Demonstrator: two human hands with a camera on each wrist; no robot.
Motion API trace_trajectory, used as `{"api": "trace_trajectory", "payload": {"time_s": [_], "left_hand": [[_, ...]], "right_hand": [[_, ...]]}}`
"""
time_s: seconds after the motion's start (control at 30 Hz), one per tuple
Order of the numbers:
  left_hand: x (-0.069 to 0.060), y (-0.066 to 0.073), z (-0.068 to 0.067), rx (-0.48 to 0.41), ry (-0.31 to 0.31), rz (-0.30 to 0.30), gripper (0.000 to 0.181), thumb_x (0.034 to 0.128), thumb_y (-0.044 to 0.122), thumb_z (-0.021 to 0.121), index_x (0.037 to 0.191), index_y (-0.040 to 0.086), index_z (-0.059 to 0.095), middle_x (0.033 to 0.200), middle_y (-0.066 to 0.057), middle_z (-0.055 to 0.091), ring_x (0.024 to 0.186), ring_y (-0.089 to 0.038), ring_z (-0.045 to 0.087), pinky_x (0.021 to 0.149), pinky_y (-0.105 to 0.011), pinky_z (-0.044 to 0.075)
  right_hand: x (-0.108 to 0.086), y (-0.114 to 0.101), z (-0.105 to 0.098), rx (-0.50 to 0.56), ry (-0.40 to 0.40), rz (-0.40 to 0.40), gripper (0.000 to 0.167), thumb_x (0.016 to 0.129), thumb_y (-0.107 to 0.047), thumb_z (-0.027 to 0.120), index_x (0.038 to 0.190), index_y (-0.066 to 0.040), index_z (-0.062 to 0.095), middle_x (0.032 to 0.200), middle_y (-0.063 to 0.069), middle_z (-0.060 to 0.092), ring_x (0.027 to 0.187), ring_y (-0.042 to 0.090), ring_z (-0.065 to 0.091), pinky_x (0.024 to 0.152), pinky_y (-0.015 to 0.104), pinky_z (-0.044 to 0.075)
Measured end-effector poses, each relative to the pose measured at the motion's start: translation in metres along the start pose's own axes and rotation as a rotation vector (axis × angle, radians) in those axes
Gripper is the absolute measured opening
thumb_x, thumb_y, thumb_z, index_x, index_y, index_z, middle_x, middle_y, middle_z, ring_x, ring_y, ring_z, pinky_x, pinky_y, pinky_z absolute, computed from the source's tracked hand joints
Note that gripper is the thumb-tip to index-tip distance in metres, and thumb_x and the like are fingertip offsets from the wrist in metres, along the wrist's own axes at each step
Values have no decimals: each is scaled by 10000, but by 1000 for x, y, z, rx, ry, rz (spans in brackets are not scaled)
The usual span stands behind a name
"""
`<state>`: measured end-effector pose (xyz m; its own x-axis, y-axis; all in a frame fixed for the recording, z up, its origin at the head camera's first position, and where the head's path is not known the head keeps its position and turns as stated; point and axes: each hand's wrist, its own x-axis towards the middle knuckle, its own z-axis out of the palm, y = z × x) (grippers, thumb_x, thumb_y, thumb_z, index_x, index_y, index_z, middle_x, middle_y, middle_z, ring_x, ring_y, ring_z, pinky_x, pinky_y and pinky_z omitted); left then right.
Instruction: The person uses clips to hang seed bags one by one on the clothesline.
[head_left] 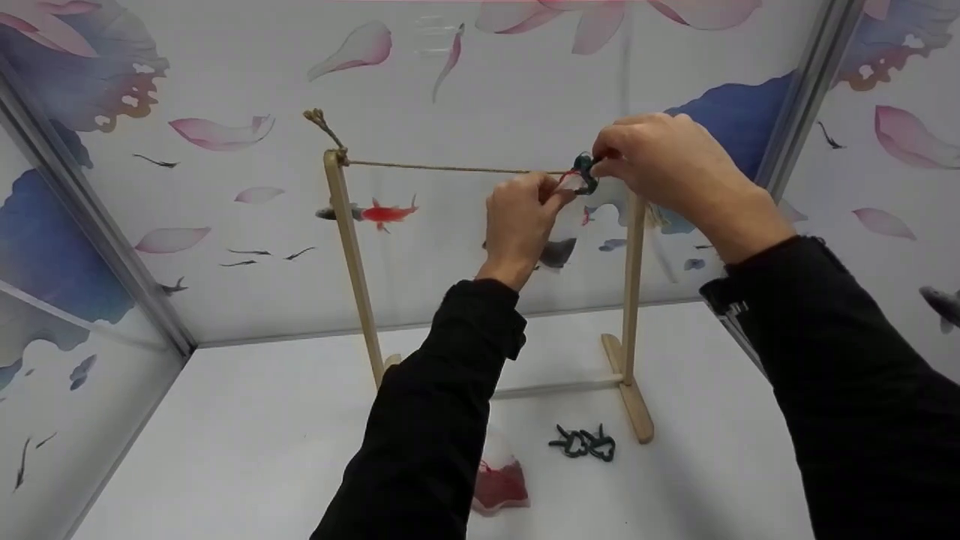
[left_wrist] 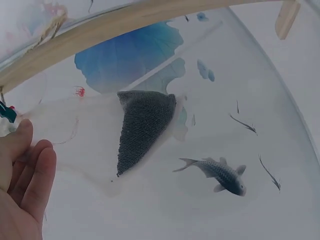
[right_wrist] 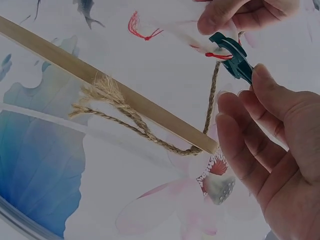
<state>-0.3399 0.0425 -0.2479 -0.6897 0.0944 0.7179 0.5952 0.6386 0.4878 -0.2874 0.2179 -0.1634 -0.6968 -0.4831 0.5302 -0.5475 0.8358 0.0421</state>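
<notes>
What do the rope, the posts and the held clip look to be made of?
Rope: rough natural fibre, perhaps jute, going by tan twisted strands and a frayed end.
Posts: likely smooth wood, from the pale tan colour.
Clip: probably plastic; its dark green surface looks smooth, slightly shiny.

Arms (head_left: 427, 397) raised, left hand (head_left: 519, 225) and right hand (head_left: 667, 154) pinch in the head view's upper centre and upper right
</notes>
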Motion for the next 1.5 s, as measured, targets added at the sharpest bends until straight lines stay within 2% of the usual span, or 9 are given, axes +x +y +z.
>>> {"api": "trace_trajectory", "payload": {"time_s": [0.13, 0.27, 0.5, 0.77, 0.9, 1.03, 1.17, 1.3, 1.5], "left_hand": [[0, 0, -1, -4, -4, 37, 227, 876, 318, 803, 932, 98, 797, 797, 10, 730, 689, -90, 620, 662, -267, 477], [1, -1, -1, -15, -5, 39, 199, 879, 283, 805, 930, 91, 796, 812, -1, 739, 715, -102, 646, 669, -264, 485], [-2, -3, -1, -30, -12, 20, 211, 889, 299, 794, 924, 91, 800, 821, 0, 749, 722, -109, 650, 680, -272, 476], [-6, -8, 2, -39, -24, 2, 223, 873, 312, 802, 918, 93, 795, 828, -1, 753, 739, -122, 666, 707, -299, 487], [-9, -6, 5, -31, -51, -19, 246, 883, 335, 786, 936, 95, 795, 824, 7, 751, 676, -100, 658, 658, -262, 487], [-13, -7, 7, -18, -77, -31, 260, 886, 357, 778, 935, 102, 793, 826, 19, 751, 694, -94, 664, 653, -253, 490], [-17, -9, 7, 16, -90, -34, 280, 888, 387, 769, 931, 110, 780, 841, 22, 748, 768, -115, 677, 698, -273, 502], [-20, -12, 8, 35, -92, -29, 301, 890, 401, 765, 963, 109, 769, 856, 6, 745, 772, -142, 680, 683, -295, 502], [-24, -21, 5, 29, -80, -9, 339, 891, 399, 771, 1058, 105, 757, 934, -22, 752, 817, -169, 692, 685, -303, 509]], "right_hand": [[-1, -2, -1, -36, -29, -11, 279, 966, -109, 706, 1221, 0, 678, 1068, 181, 690, 836, 362, 699, 751, 486, 582], [-2, -3, 1, -30, -44, -22, 435, 972, -115, 700, 1382, -19, 590, 1141, 202, 682, 890, 379, 703, 796, 492, 577], [-5, 3, 17, 36, 6, -31, 513, 994, -154, 677, 1456, 0, 513, 1079, 168, 702, 986, 393, 640, 876, 552, 517], [-10, 10, 38, 70, 117, -93, 542, 959, -158, 727, 1430, 22, 530, 968, 143, 708, 803, 325, 664, 689, 463, 556], [-17, 11, 48, 88, 174, -89, 545, 956, -128, 726, 1445, 5, 526, 970, 148, 705, 753, 312, 652, 647, 451, 547], [-26, 11, 58, 136, 243, -66, 551, 963, -116, 716, 1471, -34, 517, 985, 144, 711, 703, 291, 646, 594, 416, 526], [-35, 12, 70, 178, 295, -44, 543, 966, -122, 716, 1469, -52, 525, 1014, 148, 704, 790, 286, 694, 640, 422, 571], [-42, 12, 82, 199, 319, -29, 529, 955, -101, 725, 1448, -35, 545, 1065, 169, 677, 916, 307, 701, 724, 452, 586], [-55, 14, 96, 196, 342, -9, 502, 953, -108, 730, 1420, -18, 569, 1091, 168, 657, 847, 274, 656, 734, 416, 574]]}}
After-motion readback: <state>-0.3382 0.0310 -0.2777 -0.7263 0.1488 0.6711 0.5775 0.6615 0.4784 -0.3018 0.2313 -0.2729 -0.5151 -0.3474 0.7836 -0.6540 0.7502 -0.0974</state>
